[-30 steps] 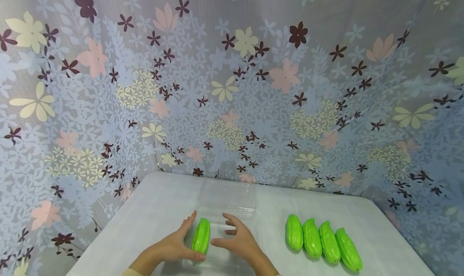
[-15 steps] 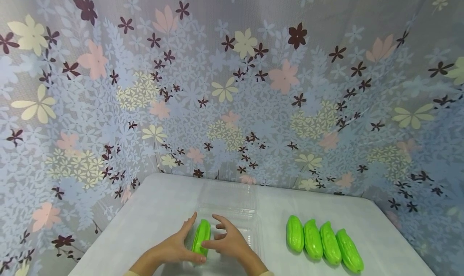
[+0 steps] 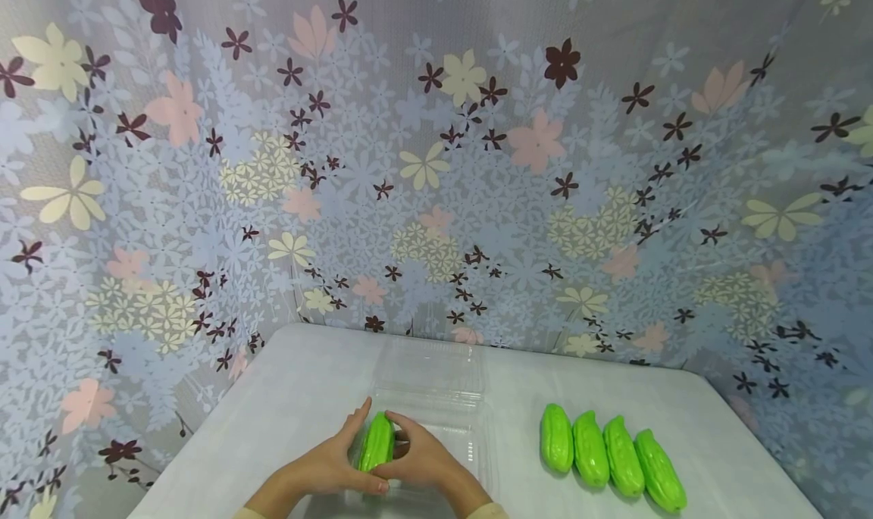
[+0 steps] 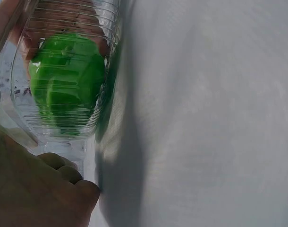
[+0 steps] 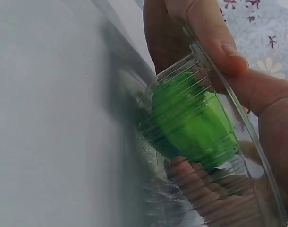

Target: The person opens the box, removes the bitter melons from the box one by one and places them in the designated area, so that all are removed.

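A bright green ridged bitter melon [image 3: 377, 441], glossy like a toy, lies in the left part of a clear plastic clamshell container [image 3: 470, 447]. My right hand [image 3: 424, 458] reaches over the container and grips the melon from the right, index finger near its far end and thumb near its close end. In the right wrist view, its fingertips [image 5: 186, 172] show through the ribbed wall against the melon [image 5: 196, 118]. My left hand [image 3: 326, 458] holds the container's left front corner, thumb across the front and fingers along the left side.
Several more green bitter melons [image 3: 590, 449] lie in a row to the right of the container. Its clear lid [image 3: 428, 367] lies folded back towards a flower-printed curtain [image 3: 436, 163]. A white cloth [image 3: 286, 398] covers the table.
My right hand has moved left from the container's middle, and its fingers have come together on the bitter melon. My left hand stays at the container's left side.
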The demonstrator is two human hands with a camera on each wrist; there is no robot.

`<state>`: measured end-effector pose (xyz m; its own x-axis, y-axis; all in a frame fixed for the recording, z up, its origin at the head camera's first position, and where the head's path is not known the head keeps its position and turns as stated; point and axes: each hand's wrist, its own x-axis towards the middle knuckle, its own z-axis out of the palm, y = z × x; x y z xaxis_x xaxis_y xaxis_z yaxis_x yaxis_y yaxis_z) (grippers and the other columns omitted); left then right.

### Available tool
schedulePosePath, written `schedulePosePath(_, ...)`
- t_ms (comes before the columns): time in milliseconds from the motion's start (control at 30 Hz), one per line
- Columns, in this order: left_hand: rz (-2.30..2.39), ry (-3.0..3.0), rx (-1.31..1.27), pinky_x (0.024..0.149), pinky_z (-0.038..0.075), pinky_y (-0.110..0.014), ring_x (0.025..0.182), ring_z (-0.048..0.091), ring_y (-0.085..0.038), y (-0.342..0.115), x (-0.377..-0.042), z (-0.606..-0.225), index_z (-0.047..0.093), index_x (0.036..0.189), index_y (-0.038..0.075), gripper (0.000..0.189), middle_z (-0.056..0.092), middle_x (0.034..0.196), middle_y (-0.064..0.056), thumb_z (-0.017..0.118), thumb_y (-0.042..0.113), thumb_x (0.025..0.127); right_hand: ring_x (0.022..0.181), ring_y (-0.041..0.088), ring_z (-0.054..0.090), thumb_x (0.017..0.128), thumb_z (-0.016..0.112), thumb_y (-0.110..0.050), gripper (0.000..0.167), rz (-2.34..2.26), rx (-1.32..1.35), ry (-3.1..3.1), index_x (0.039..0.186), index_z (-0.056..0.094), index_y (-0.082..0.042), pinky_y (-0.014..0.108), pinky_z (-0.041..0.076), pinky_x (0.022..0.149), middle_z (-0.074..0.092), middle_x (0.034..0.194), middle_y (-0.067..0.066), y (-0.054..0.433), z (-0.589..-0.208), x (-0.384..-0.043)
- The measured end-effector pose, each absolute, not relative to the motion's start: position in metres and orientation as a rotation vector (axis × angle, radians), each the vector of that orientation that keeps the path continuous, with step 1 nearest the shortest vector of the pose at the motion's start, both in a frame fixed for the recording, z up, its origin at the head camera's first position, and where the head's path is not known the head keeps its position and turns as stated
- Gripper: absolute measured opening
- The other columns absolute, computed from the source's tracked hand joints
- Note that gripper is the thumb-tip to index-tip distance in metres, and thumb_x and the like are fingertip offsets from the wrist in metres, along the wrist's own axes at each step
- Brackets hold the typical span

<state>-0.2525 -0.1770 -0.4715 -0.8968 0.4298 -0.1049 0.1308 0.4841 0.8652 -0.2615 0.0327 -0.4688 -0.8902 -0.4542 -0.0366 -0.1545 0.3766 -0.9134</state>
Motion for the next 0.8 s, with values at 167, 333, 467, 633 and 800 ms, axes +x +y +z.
schedulePosePath(167,1.378,2.430,0.460,0.104,0.013,-0.080,0.145,0.003,-0.057,-0.1762,-0.2526,-0.4724,0.001,0.164,0.016,0.132,0.003,0.160,-0.036,0.091,0.046,0.072,0.102,0.028,0.068,0.072,0.088,-0.011,0.087,-1.550,-0.525,2.350,0.149,0.048,-0.010,0.048,0.056,0.088,0.064,0.123,0.013,0.0338,-0.4707,-0.2629)
schedulePosePath(333,1.384,2.423,0.435,0.104,0.012,-0.080,0.145,0.002,-0.057,-0.1757,-0.2520,-0.4723,0.002,0.164,0.017,0.133,0.002,0.160,-0.036,0.092,0.045,0.071,0.102,0.031,0.067,0.069,0.089,-0.006,0.088,-1.589,-0.500,2.335,0.148,0.049,-0.011,0.049,0.056,0.087,0.063,0.123,0.014,0.0349,-0.4706,-0.2620)
schedulePosePath(467,1.387,2.417,0.436,0.104,0.012,-0.080,0.145,0.001,-0.057,-0.1754,-0.2516,-0.4714,0.001,0.164,0.018,0.132,0.002,0.160,-0.036,0.092,0.045,0.071,0.101,0.031,0.067,0.068,0.088,-0.006,0.088,-1.610,-0.504,2.343,0.147,0.049,-0.010,0.049,0.056,0.086,0.062,0.122,0.014,0.0356,-0.4705,-0.2603)
schedulePosePath(633,1.376,2.433,0.437,0.104,0.012,-0.080,0.145,0.003,-0.057,-0.1744,-0.2502,-0.4705,0.003,0.164,0.017,0.131,0.003,0.160,-0.036,0.092,0.042,0.071,0.101,0.030,0.065,0.065,0.089,-0.009,0.091,-1.632,-0.498,2.385,0.148,0.049,-0.013,0.050,0.056,0.085,0.061,0.125,0.014,0.0367,-0.4693,-0.2578)
schedulePosePath(800,1.368,2.455,0.448,0.104,0.012,-0.080,0.146,0.002,-0.056,-0.1739,-0.2502,-0.4701,0.004,0.164,0.016,0.130,0.004,0.160,-0.036,0.092,0.040,0.071,0.104,0.030,0.062,0.063,0.086,-0.011,0.095,-1.669,-0.496,2.410,0.149,0.046,-0.014,0.047,0.056,0.082,0.059,0.127,0.015,0.0386,-0.4635,-0.2547)
